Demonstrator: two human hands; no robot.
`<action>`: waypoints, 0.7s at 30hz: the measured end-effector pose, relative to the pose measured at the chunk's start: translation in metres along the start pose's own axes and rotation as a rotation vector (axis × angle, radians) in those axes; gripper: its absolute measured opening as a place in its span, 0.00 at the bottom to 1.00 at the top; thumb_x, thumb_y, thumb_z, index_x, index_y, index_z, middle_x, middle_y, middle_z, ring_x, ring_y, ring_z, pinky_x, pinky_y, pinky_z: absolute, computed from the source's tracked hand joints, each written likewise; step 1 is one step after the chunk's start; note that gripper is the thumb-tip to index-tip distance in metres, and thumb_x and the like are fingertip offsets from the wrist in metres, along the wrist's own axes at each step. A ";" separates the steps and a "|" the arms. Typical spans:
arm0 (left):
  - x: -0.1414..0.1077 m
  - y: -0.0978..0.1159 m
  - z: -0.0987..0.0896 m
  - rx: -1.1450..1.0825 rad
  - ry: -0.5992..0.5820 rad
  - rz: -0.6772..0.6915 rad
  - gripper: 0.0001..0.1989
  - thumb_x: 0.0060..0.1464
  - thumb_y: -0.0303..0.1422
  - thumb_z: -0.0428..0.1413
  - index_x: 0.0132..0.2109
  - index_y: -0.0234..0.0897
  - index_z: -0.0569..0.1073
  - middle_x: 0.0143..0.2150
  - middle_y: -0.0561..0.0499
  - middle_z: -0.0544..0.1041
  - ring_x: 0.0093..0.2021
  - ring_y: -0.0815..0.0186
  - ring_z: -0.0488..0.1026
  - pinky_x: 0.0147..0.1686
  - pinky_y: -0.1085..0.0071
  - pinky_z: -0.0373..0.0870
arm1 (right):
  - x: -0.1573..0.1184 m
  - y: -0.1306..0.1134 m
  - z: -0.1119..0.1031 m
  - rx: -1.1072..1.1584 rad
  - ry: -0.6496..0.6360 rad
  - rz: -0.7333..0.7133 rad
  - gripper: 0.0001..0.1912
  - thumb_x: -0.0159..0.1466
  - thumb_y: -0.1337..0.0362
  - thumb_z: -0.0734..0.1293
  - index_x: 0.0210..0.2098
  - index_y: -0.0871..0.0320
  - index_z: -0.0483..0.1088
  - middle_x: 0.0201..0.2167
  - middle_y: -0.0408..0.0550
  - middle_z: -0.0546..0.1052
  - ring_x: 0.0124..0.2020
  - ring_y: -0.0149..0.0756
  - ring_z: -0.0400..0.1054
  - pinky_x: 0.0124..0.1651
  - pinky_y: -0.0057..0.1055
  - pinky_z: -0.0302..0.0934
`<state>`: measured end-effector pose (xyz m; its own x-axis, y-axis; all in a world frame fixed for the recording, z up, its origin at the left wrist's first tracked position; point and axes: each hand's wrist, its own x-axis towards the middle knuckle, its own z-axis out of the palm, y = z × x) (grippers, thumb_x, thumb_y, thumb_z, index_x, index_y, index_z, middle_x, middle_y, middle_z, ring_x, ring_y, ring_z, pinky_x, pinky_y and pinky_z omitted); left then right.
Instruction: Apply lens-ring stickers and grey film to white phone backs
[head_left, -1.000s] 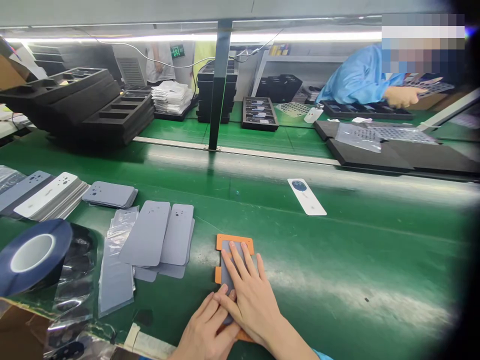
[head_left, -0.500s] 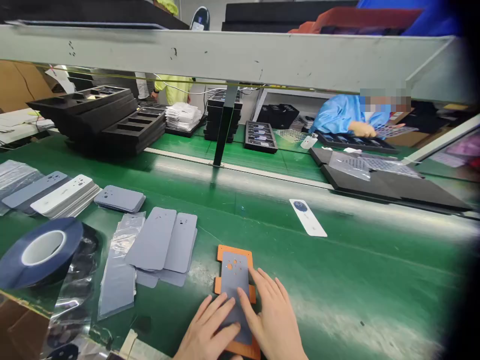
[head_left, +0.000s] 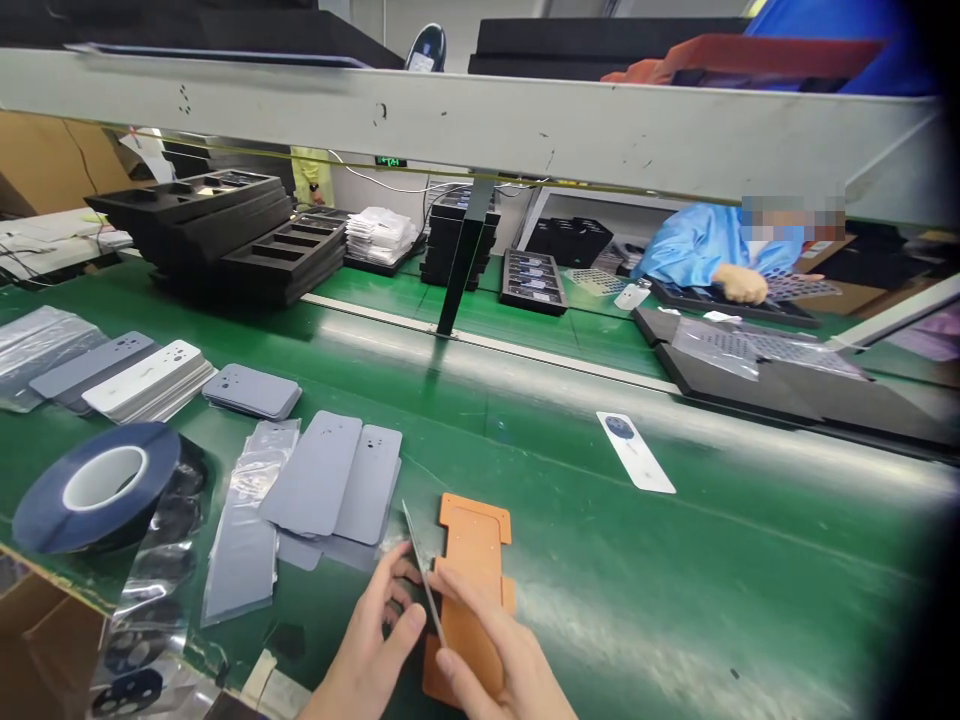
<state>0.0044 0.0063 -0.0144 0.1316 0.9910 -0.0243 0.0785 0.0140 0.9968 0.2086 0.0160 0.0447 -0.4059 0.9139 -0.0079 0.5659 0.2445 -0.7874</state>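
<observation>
A thin grey phone back panel (head_left: 424, 575) stands tilted nearly on edge between my hands, above the left side of an orange jig (head_left: 474, 545). My left hand (head_left: 379, 630) has its fingers curled at the panel's left face and edge, with the thumb close to its lower part. On the other side, my right hand (head_left: 499, 640) grips the panel's right side with fingers and thumb, over the jig. The jig's shallow recess shows bare orange. To the left lie loose grey panels (head_left: 319, 475), overlapping a clear plastic sleeve (head_left: 240, 560) with a grey panel inside.
A blue tape roll (head_left: 105, 485) with clear film sits at the left front edge. Panel stacks (head_left: 150, 380) lie behind it. One white panel (head_left: 636, 450) rests right of the jig. Black foam trays (head_left: 247, 250) and a divider post (head_left: 461, 260) stand behind. A blue-sleeved co-worker (head_left: 682, 245) works opposite.
The grey panel has come up off the orange jig and tipped onto its edge, shifted left. My hands have moved from lying flat on it to holding it from both sides.
</observation>
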 end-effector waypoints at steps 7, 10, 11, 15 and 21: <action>0.003 0.011 -0.002 -0.251 0.069 -0.162 0.26 0.65 0.51 0.54 0.62 0.39 0.68 0.56 0.41 0.78 0.53 0.52 0.77 0.54 0.57 0.74 | 0.010 0.010 0.004 0.084 -0.032 0.133 0.22 0.68 0.53 0.66 0.60 0.46 0.73 0.52 0.49 0.82 0.47 0.46 0.79 0.52 0.40 0.74; 0.004 0.015 -0.002 -0.335 0.103 -0.181 0.26 0.65 0.49 0.56 0.61 0.37 0.70 0.55 0.41 0.79 0.52 0.53 0.77 0.54 0.60 0.73 | 0.018 0.014 0.012 0.172 -0.025 0.231 0.25 0.66 0.53 0.68 0.60 0.52 0.73 0.46 0.51 0.83 0.36 0.42 0.79 0.43 0.37 0.74; 0.004 0.016 -0.002 -0.354 0.108 -0.186 0.26 0.65 0.48 0.57 0.62 0.37 0.70 0.55 0.41 0.79 0.52 0.53 0.77 0.53 0.61 0.73 | 0.021 0.015 0.015 0.237 -0.050 0.256 0.27 0.65 0.53 0.69 0.62 0.54 0.71 0.42 0.51 0.83 0.34 0.41 0.78 0.40 0.36 0.73; 0.004 0.017 -0.007 -0.393 0.106 -0.185 0.31 0.64 0.49 0.58 0.66 0.36 0.67 0.52 0.40 0.80 0.47 0.54 0.78 0.46 0.64 0.75 | 0.038 0.017 0.015 0.480 -0.109 0.304 0.27 0.62 0.57 0.72 0.60 0.59 0.72 0.34 0.49 0.82 0.34 0.39 0.77 0.39 0.34 0.72; -0.037 0.021 -0.042 -0.083 0.367 -0.073 0.23 0.67 0.49 0.54 0.59 0.42 0.76 0.44 0.42 0.82 0.39 0.58 0.81 0.37 0.69 0.79 | 0.112 0.060 -0.036 0.397 0.181 0.319 0.29 0.58 0.54 0.74 0.54 0.64 0.75 0.38 0.52 0.84 0.38 0.43 0.79 0.45 0.38 0.73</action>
<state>-0.0399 -0.0244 0.0108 -0.2352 0.9685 -0.0819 -0.0080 0.0824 0.9966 0.2227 0.1451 0.0182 -0.1079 0.9726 -0.2060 0.3118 -0.1637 -0.9359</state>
